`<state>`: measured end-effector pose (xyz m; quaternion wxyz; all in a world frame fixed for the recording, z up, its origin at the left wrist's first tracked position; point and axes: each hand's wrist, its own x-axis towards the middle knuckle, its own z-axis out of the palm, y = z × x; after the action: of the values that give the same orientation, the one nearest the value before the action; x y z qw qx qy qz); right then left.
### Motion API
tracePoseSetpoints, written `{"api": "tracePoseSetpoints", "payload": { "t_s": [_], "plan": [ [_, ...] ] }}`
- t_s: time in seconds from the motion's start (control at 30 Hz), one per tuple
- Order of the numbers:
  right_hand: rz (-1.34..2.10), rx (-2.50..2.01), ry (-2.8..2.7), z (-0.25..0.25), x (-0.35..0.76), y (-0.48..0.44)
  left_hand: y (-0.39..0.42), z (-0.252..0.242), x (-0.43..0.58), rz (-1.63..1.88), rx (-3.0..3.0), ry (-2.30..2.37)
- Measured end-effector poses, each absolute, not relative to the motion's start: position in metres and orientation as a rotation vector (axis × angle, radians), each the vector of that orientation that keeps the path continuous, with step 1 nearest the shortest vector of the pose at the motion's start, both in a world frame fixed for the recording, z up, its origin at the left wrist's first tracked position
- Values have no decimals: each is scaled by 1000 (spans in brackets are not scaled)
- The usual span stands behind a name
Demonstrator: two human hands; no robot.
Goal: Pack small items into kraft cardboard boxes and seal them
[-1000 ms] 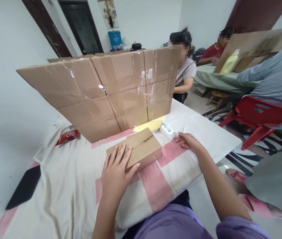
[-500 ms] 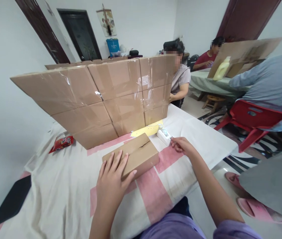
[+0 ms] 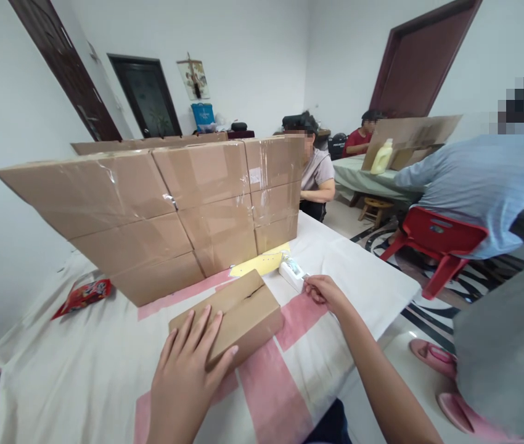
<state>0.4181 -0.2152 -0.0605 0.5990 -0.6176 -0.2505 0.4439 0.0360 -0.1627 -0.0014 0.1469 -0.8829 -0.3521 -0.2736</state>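
Note:
A closed brown cardboard box [image 3: 248,314] lies at an angle on the cloth, with a dark slit along its top seam. My left hand [image 3: 190,345] rests on the near left part of the box, fingers spread over the top and thumb along the front side. Just right of the box is a white tape dispenser [image 3: 292,275] holding a roll of tape. At the dispenser's near end, my right hand [image 3: 323,291] is closed in a pinch on what looks like the tape's end. The bit between those fingertips is small and mostly hidden.
A wall of taped cardboard boxes [image 3: 211,213] stands across the table behind the box. Yellow paper [image 3: 257,265] lies at its foot, a red snack packet [image 3: 87,297] to the left. A person [image 3: 320,176] sits behind the wall; another sits on a red chair [image 3: 444,231] at right.
The camera view has turned right and tilted up a little, so everything sits further left and lower. Both hands keep their places on the box and at the dispenser.

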Motion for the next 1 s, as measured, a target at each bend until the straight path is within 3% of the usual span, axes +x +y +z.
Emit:
{"api": "tracePoseSetpoints", "payload": {
  "t_s": [1.0],
  "plan": [
    [1030, -1427, -596, -61, 421, -216, -163, 0, 39, -768, -2508, -1054]
  ]
}}
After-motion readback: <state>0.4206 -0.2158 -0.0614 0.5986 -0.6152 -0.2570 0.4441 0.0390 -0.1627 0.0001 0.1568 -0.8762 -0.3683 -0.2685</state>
